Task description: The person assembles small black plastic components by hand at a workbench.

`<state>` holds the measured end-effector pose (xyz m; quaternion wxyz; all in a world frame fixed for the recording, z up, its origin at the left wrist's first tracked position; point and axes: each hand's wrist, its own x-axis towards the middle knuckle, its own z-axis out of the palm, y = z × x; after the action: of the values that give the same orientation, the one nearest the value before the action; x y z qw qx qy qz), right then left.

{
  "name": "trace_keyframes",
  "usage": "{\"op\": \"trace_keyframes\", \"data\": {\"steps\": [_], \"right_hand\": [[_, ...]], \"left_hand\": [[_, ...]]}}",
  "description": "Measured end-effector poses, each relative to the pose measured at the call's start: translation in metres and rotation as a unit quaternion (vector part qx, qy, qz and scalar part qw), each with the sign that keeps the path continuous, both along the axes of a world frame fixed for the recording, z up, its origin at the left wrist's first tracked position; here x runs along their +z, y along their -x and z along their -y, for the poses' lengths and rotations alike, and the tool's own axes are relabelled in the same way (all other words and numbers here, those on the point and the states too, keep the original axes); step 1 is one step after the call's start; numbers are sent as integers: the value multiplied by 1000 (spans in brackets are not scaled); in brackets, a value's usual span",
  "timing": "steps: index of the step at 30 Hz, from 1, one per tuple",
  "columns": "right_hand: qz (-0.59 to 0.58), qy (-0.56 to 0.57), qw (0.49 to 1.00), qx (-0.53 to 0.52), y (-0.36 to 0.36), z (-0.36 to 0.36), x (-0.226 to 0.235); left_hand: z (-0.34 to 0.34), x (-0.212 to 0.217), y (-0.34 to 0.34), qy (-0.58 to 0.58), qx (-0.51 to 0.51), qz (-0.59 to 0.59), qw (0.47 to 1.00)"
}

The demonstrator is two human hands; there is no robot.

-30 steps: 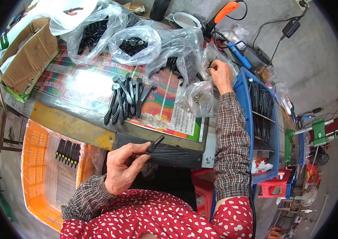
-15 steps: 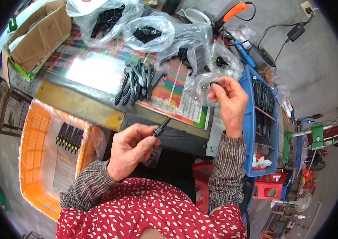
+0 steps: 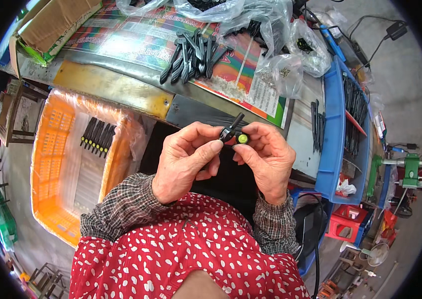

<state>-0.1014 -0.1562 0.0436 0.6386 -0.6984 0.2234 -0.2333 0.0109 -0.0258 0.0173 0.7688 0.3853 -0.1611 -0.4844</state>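
Observation:
My left hand (image 3: 187, 158) pinches a small black plastic part (image 3: 232, 128) between thumb and fingers, just below the table edge. My right hand (image 3: 265, 158) meets it from the right and presses a little yellow-green round piece (image 3: 242, 138) against the black part. Both hands are close to my chest, above my red dotted top. A loose pile of similar black parts (image 3: 191, 56) lies on the colourful printed sheet (image 3: 136, 40) on the table ahead.
An orange crate (image 3: 51, 164) with a row of black parts (image 3: 97, 135) stands at my left. Clear plastic bags (image 3: 285, 70) lie at the back of the table. A blue tray (image 3: 333, 124) with black parts is at the right. A cardboard box (image 3: 51, 22) sits far left.
My right hand came back from the plastic bag on the table and joined my left hand at the black part. The view tilted down toward my lap.

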Motion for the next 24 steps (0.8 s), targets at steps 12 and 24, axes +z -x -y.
{"op": "trace_keyframes", "data": {"steps": [12,24], "right_hand": [[-41,180,983,-23,4,-11,-11],[110,32,993,-21,8,-20,-26]], "left_hand": [[-5,-3,3,-11,-1,-6,1000],[-5,-2,10,12,-6,-15,1000]]}}
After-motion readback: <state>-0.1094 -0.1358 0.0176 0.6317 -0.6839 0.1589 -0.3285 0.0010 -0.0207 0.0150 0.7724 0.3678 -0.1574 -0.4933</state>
